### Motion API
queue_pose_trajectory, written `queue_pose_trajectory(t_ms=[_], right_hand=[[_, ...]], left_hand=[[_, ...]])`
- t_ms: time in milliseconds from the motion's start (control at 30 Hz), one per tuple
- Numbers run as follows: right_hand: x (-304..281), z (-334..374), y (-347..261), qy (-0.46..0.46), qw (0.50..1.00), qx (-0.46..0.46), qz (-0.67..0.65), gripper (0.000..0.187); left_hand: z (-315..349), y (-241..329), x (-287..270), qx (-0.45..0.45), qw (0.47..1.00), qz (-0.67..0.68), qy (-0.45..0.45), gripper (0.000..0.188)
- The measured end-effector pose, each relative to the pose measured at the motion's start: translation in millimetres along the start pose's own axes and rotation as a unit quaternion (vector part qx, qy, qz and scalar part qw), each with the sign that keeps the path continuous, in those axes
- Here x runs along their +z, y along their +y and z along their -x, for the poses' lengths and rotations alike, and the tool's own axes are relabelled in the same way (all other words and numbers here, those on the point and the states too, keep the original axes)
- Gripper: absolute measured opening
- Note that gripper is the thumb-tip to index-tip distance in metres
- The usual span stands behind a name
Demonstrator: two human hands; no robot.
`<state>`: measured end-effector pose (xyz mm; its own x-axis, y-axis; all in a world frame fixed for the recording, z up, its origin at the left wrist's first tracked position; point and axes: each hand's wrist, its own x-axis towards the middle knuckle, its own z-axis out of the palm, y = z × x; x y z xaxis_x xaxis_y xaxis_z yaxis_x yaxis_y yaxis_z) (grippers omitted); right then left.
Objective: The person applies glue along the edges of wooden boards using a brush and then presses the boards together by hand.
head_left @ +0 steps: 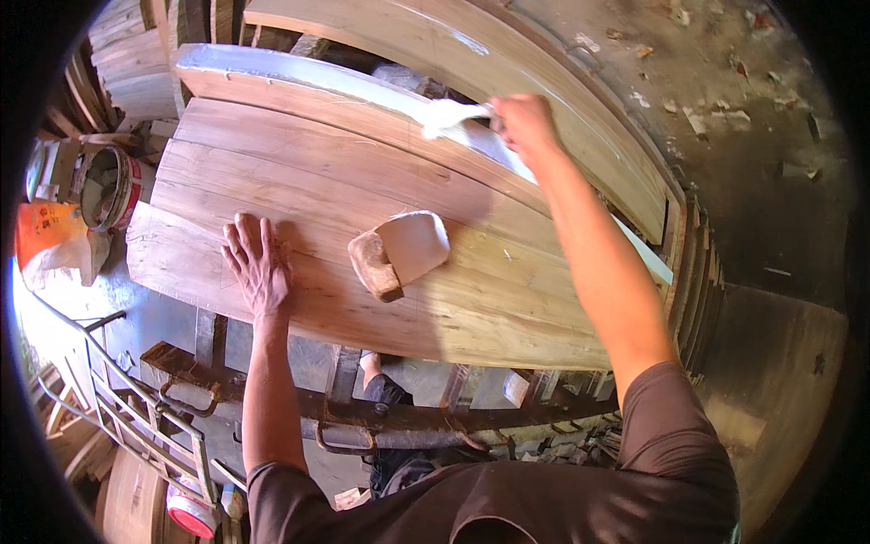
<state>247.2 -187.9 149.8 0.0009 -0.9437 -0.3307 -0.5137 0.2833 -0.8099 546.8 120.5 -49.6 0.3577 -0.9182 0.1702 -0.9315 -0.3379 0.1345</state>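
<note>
Head view, looking down on a curved wooden panel (pixel 362 227) of joined planks resting across a metal frame (pixel 390 426). Our right hand (pixel 524 122) reaches to the panel's far edge, its fingers closed narrowly on a small tool with a white tip (pixel 450 118), probably a brush or spatula, though the view is too blurred there to say which. The tip lies on a white band of filler or paste (pixel 299 77) that runs along that far edge. Our left hand (pixel 258 263) lies flat near the panel's left end, fingers spread wide and holding nothing, pressing on the wood. Between the hands, near the middle of the panel, rests a pale flat pad on a wooden block (pixel 399 254), untouched.

We judge the step in hand to be spreading the white material along the far edge seam. The next move seems to call for a steady stroke along the curve, with the left hand bracing the panel. A bucket (pixel 113 186) and an orange bag (pixel 50 240) sit beyond the left end.
</note>
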Motion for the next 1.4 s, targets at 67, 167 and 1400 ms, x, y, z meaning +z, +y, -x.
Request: queue_pose_trajectory(t_ms=[67, 167, 1400], right_hand=[[54.9, -2.2, -30.4, -0.039, 0.999, -0.029, -0.009, 0.019], [91.9, 0.2, -55.8, -0.092, 0.989, -0.008, -0.115, 0.021], [325.5, -65.9, -213.4, -0.12, 0.718, -0.602, 0.327, 0.018]], left_hand=[[-6.8, 17.8, -25.5, -0.025, 0.999, 0.032, -0.025, 0.065], [-9.3, 15.4, -26.0, -0.035, 0.998, 0.058, -0.017, 0.066], [-14.9, -0.1, -49.3, -0.127, 0.963, 0.229, -0.064, 0.068]])
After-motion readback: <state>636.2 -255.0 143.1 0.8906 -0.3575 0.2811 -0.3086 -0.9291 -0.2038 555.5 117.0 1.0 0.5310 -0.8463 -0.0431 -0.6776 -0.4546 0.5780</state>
